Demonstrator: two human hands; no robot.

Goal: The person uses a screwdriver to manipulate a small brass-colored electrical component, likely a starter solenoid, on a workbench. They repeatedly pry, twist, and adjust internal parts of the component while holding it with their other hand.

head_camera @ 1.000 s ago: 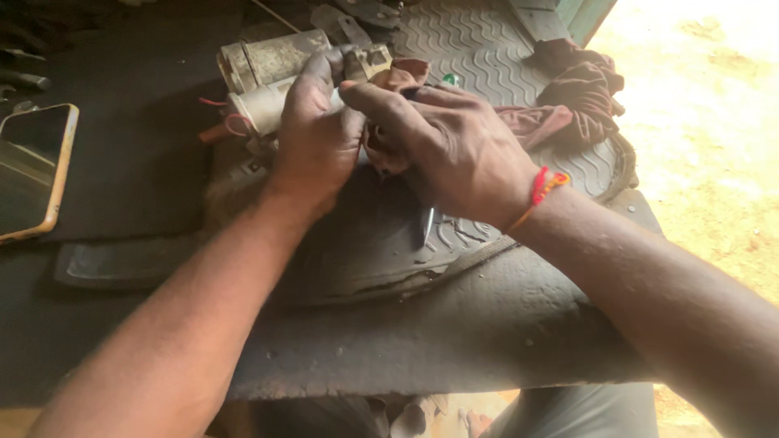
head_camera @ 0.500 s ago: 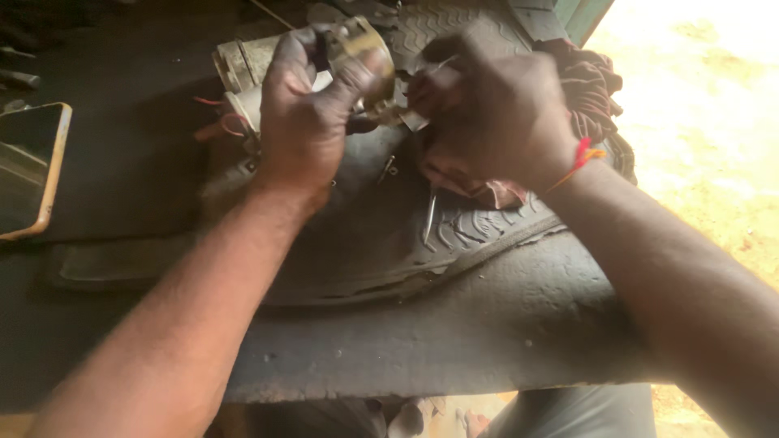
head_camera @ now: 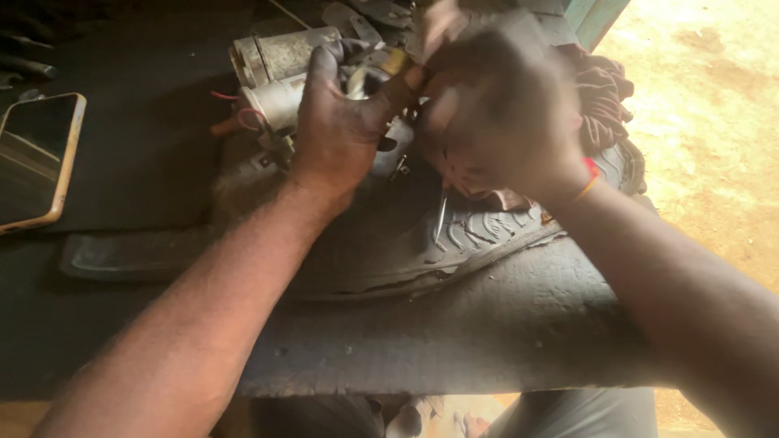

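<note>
Greasy metal fills the left hand (head_camera: pixel 341 130), whose fingers grip a small cylindrical motor part (head_camera: pixel 375 73) above a ribbed rubber mat (head_camera: pixel 487 231). Blurred, the right hand (head_camera: pixel 503 113) curls closed against it; what it pinches is unclear. A smooth phone (head_camera: pixel 36 158) lies well left.

This is a small repair workshop, the rough open-sided kind that deals in motor parts. The dark, grimy worktop (head_camera: pixel 454 332) is stained and scuffed, and a worn rubber mat (head_camera: pixel 487 235) with a moulded tread pattern lies across it. On the mat sit greasy metal cylinders (head_camera: pixel 280 69) with red wires, of the sort found in electric motors, and more loose metal parts (head_camera: pixel 365 16) lie at the far edge. A soiled brown rag (head_camera: pixel 604 97) is bunched to the right. Beyond the worktop lies bare sandy ground (head_camera: pixel 706 122) in bright daylight.
</note>
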